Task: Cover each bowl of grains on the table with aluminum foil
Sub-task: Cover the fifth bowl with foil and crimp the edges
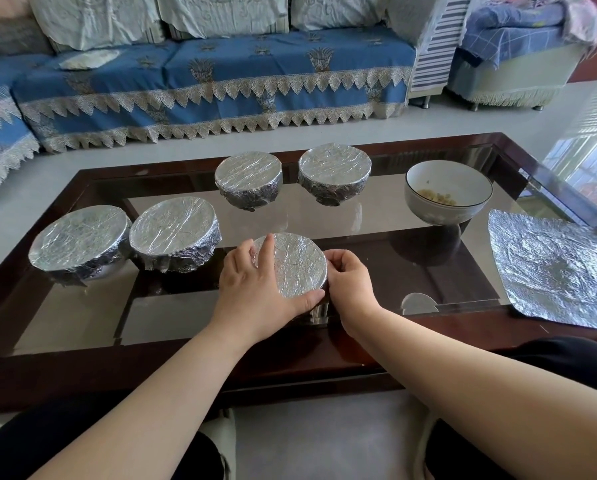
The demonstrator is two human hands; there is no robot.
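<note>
Living room setup here: a dark wood coffee table [359, 147] with a glass top, pretty glossy, picking up reflections. Behind it runs a long sofa [220, 74] draped in a blue cover with cream lace trim, and pale patterned cushions [220, 12] line the back. An armchair [511, 60] with a blue checked throw sits at the right. The pale floor tiles [463, 123] are shiny, with daylight glare on the right side.

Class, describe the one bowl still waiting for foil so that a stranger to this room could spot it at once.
Start at the glass-topped coffee table in front of the blue sofa. At its far right stands a white bowl, just behind a loose foil sheet. Unlike the foil-wrapped bowls, it is open, showing yellowish grains.
</note>
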